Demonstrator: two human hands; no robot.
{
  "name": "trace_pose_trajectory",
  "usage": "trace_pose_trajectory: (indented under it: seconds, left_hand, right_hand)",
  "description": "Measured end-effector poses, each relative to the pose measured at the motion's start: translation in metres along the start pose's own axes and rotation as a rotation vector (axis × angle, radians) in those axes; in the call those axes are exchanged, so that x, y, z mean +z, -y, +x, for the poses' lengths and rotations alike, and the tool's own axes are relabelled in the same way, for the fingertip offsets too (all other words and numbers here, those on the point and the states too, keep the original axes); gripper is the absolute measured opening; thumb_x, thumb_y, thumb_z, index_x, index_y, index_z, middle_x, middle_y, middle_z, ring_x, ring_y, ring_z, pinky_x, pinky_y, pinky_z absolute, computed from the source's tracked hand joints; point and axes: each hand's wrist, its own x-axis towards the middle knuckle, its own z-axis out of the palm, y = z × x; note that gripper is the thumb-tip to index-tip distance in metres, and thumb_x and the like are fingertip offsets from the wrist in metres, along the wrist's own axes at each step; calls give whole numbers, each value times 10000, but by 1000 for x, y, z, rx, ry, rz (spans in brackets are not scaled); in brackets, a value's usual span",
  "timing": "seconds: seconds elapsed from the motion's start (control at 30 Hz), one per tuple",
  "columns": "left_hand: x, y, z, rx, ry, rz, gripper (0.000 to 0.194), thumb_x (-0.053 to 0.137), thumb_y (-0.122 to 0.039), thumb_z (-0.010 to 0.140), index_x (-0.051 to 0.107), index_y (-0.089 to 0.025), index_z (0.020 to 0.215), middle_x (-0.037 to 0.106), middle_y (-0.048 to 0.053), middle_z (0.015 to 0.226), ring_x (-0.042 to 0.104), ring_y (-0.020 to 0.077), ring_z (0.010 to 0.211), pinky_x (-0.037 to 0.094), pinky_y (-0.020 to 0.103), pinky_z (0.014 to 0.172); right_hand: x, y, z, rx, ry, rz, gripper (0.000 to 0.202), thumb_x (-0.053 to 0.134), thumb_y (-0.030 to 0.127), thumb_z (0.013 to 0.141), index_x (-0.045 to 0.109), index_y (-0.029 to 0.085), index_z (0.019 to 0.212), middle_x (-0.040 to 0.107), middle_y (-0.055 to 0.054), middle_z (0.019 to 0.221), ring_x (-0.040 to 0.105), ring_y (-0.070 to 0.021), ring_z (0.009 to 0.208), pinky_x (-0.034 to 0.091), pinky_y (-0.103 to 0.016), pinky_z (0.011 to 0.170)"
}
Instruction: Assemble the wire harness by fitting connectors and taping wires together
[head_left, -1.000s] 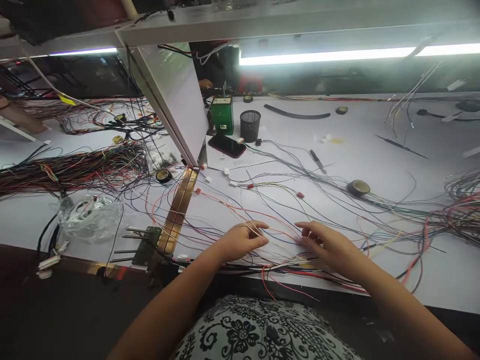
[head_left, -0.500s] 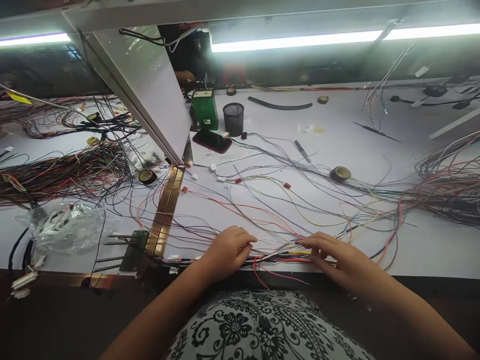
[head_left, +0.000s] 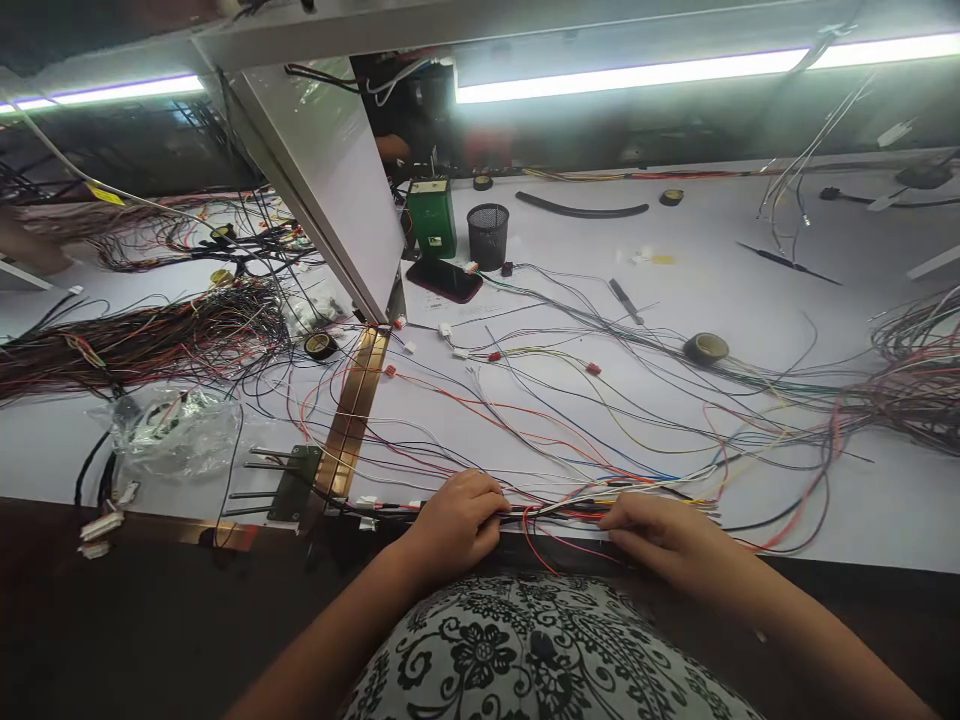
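Observation:
A bundle of thin wires (head_left: 559,506) in black, red, white and yellow runs along the front edge of the white table. My left hand (head_left: 461,518) is closed around it, fingertips curled over the wires. Farther right, my right hand (head_left: 664,535) pinches wires of the same bundle between thumb and fingers; its palm side is hidden. Between the hands a loose red wire (head_left: 534,545) loops down over the edge. The bundle's left part passes a dark green block with metal pins (head_left: 295,485).
A wire heap (head_left: 907,400) spreads at right. Red connectors (head_left: 593,369), a tape roll (head_left: 706,348), a phone (head_left: 444,280), a mesh cup (head_left: 488,238) and a green box (head_left: 432,220) lie beyond. A panel (head_left: 330,170) divides the table. Another person's arm (head_left: 30,245) shows far left.
The view has turned a little left, so things sit farther right. My left fingers have come down onto the bundle, and my right hand has lowered and closed on the wires.

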Motion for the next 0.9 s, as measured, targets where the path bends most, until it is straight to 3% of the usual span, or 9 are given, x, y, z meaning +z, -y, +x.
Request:
trace_pose_trajectory:
  seconds: [0.1,0.17,0.3,0.43,0.57,0.67,0.73,0.8,0.9]
  left_hand:
    - [-2,0,0,19,-8,23,207,523,-113,812,650,-207,946,624,55,945,534,199,922,431,338,831]
    - [-2,-2,0,27,-16,53,174,527,-150,839,659,-212,934,623,55,922,538,196,896,430,335,811]
    - [4,-6,-2,91,-42,171,177,505,-206,889,648,-212,994,622,66,967,543,201,915,421,347,830]
    - [13,-16,2,310,-75,306,282,487,-175,900,588,-250,1153,598,72,1159,533,219,995,403,363,854]
    - [15,-30,13,505,87,400,198,463,-186,929,594,-207,1076,642,59,1067,546,195,865,394,336,747]
    - [18,-32,17,522,130,434,151,467,-166,922,614,-195,946,650,42,907,537,186,791,381,326,716]
    - [23,-29,16,503,83,405,158,474,-159,913,625,-196,885,648,50,985,543,191,831,389,331,749]
    - [29,-24,14,466,13,307,168,486,-170,906,648,-205,879,642,58,1076,549,200,887,405,335,782]
    - [33,-19,13,352,-52,42,194,494,-208,910,685,-221,939,689,52,971,575,188,878,431,316,792]
  right_hand:
    - [8,-13,2,-5,-42,-89,212,434,309,914,634,244,891,661,-38,919,606,-198,859,490,-331,762]
    - [12,-17,0,-69,-82,-118,213,437,293,908,631,255,987,638,-53,1040,591,-209,970,487,-357,845]
    - [18,-11,-12,-84,-291,-166,341,471,273,887,545,303,1219,480,-68,1320,462,-240,1222,418,-427,1005]
    - [25,-6,-20,-100,-375,-168,314,460,289,907,540,310,1210,471,-73,1315,450,-248,1240,424,-447,1008]
    - [32,-8,-20,-151,-402,-159,288,440,270,916,550,299,1181,490,-77,1288,482,-246,1214,433,-451,1004]
    - [36,-8,-22,-146,-436,-146,301,434,269,923,536,302,1205,495,-73,1286,477,-241,1221,435,-445,1005]
    - [37,-7,-25,-140,-462,-135,291,429,271,929,541,298,1196,502,-73,1280,475,-236,1220,437,-438,1004]
    - [37,-5,-28,-132,-472,-121,267,421,270,935,564,288,1159,517,-77,1263,488,-232,1205,443,-429,998]
    - [37,-3,-30,-126,-479,-91,252,420,294,940,593,277,1121,547,-82,1230,516,-234,1170,459,-416,981]
